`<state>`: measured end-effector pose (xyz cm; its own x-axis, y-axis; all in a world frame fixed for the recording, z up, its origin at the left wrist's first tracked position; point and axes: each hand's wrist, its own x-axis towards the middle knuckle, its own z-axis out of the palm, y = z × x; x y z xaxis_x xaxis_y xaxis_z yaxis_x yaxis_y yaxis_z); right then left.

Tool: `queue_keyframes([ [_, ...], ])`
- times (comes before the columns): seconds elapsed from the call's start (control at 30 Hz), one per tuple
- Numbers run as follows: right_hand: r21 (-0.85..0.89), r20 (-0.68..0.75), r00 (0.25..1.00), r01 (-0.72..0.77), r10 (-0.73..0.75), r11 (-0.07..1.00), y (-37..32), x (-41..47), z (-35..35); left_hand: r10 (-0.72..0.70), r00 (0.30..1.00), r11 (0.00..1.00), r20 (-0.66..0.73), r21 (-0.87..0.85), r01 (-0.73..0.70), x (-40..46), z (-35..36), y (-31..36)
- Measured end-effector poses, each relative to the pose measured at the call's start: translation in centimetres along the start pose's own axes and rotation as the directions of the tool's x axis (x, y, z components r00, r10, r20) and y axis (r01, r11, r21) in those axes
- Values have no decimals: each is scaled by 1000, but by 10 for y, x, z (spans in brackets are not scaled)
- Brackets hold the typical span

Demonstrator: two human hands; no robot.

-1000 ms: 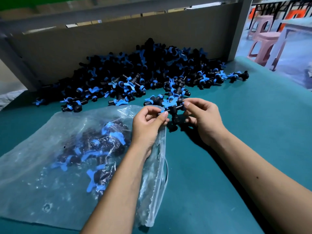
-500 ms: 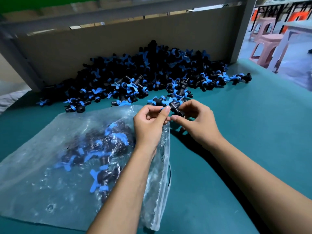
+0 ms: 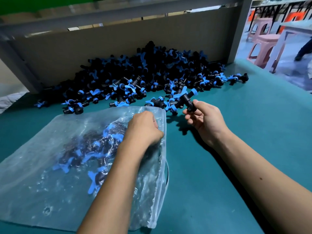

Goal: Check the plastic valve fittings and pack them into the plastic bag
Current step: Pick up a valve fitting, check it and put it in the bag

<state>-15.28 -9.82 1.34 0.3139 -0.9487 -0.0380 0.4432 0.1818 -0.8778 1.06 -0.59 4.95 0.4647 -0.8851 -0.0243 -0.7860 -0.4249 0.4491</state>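
A clear plastic bag [image 3: 42,166] lies at the left of the teal table [image 3: 236,132], with several black and blue valve fittings [image 3: 94,149] inside it. My left hand [image 3: 143,130] is at the bag's mouth on its right side, fingers curled down over the open edge; the fingertips are hidden. My right hand [image 3: 206,120] is just right of the bag and pinches one black valve fitting with a blue handle [image 3: 185,98], lifted off the table. A big heap of the same fittings [image 3: 152,76] lies behind both hands.
A brown cardboard wall [image 3: 101,48] and grey frame posts close off the back of the table behind the heap. Loose fittings trail from the heap to the right [image 3: 236,78]. Pink plastic stools [image 3: 263,44] stand on the floor beyond the table's right edge.
My left hand has turned down and moved into the bag's mouth. My right hand has drawn away to the right and raised a fitting. The hands are now apart.
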Motion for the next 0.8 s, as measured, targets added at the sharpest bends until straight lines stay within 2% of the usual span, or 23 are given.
queue_keyframes([
  [0.1,-19,23,999,25,-24,1000,1,1,-2,-33,999,989,1,-142,33,3,-8,-7],
  [0.17,-36,35,999,41,-39,999,3,2,-3,-17,999,988,38,-152,23,2,-9,-6],
  [0.3,-93,63,994,90,-85,992,7,2,-3,-2,995,993,96,118,-9,-5,1,6],
  [0.4,-129,87,989,133,-123,983,7,1,-3,6,996,989,91,144,-19,-7,0,8],
  [0.57,-136,95,986,148,-136,980,6,-2,-3,-26,995,994,91,-99,36,-1,-21,-7],
  [0.7,-113,129,982,150,-135,982,6,-2,-3,-17,991,933,136,-355,65,-1,-38,-18],
  [0.8,-134,138,981,156,-138,979,7,-1,-4,-14,990,893,142,-443,76,0,-43,-24],
])
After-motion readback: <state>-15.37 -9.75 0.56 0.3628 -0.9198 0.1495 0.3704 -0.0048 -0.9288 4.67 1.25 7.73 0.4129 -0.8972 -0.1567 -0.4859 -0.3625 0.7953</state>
